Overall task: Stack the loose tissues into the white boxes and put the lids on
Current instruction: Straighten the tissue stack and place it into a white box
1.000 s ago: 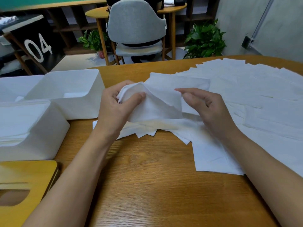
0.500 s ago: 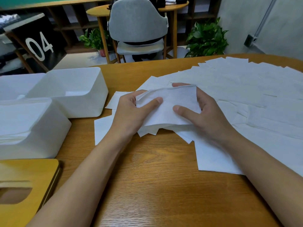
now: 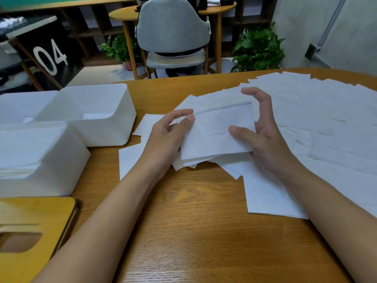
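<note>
Now the left grip pinches one end of a tissue stack and the right grip clasps the other, thumb on top, over loose tissues mid-surface, right of the white boxes at the left edge.

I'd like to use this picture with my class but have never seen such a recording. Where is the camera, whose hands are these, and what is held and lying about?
No machine here: a person works with bare hands, and the camera sits on their head, looking forward and down, so you see their own view. The left hand and right hand grip a small bundle of tissues between them. Many loose tissues lie spread over the wooden table to the right. At the left, the nearest white box already holds stacked tissues; the white box behind it looks nearly empty. A wooden lid with a slot lies at the lower left.
</note>
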